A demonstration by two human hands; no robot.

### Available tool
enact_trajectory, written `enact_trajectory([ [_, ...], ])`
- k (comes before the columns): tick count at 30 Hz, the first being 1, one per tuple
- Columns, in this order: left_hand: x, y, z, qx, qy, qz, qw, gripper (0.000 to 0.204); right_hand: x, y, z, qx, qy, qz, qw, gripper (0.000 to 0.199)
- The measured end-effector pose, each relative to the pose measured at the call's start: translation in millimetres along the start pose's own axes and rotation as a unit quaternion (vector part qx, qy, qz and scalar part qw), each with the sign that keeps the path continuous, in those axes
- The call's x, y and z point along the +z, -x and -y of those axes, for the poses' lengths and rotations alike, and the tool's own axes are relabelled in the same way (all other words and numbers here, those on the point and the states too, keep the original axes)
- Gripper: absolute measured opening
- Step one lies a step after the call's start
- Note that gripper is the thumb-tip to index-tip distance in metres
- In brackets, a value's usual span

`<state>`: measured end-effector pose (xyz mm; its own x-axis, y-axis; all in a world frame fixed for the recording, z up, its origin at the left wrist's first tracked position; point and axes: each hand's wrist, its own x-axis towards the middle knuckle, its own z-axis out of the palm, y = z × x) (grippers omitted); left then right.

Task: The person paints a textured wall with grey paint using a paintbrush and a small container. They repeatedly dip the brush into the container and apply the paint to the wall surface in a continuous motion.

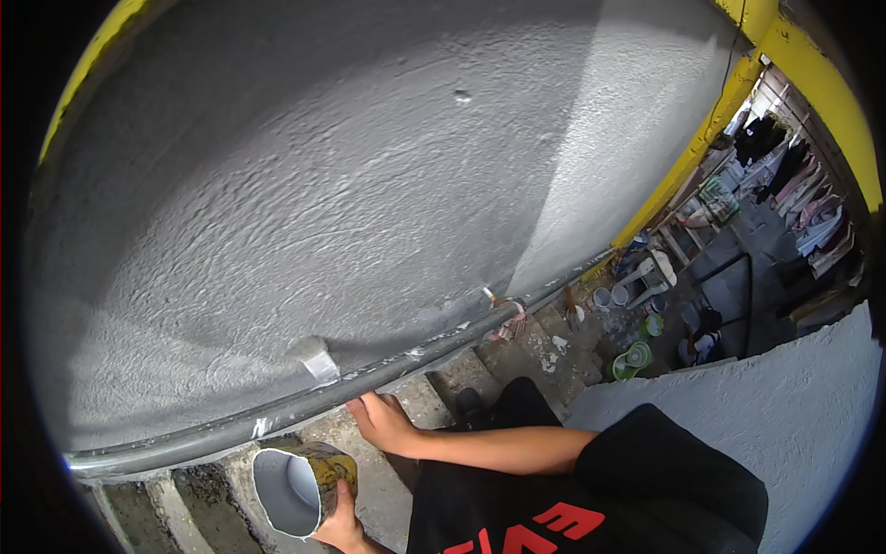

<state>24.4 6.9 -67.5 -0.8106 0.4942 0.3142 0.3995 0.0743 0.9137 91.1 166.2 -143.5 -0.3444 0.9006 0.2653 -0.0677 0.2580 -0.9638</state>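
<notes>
A big grey wall (323,185) with a bumpy skin fills most of the frame, top and left. A dark pipe (277,411) runs along its bottom edge, from the lower left up to the middle right. A strip of pale tape (318,362) sticks on the wall just above the pipe.

The right hand (383,425) sits in the lower middle, resting on the ledge just below the pipe. Its fingers (369,403) are close together and hold nothing. I think a flat, firm hand there helps keep the body steady.

The left hand (343,528) is at the bottom edge, fingers wrapped tight around a tin can (297,485). The can is tipped, its mouth facing the camera. It looks pale grey and smooth inside, messy outside. Held more upright, it would spill less.
</notes>
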Motion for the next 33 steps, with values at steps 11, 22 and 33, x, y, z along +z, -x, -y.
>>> enact_trajectory([
  [11, 47, 45, -24, 0.061, -0.061, 0.122, 0.989, 0.095, -220, 74, -73, 0.155, 0.08, 0.158, 0.972, 0.021],
  [22, 134, 98, -21, 0.025, 0.06, 0.294, 0.953, 0.093, -390, 45, 101, 0.069, 0.149, 0.174, 0.971, 0.024],
  [33, 170, 85, -60, 0.253, 0.007, 0.296, 0.921, 0.092, -328, 8, 199, -0.143, 0.388, 0.322, 0.852, 0.017],
])
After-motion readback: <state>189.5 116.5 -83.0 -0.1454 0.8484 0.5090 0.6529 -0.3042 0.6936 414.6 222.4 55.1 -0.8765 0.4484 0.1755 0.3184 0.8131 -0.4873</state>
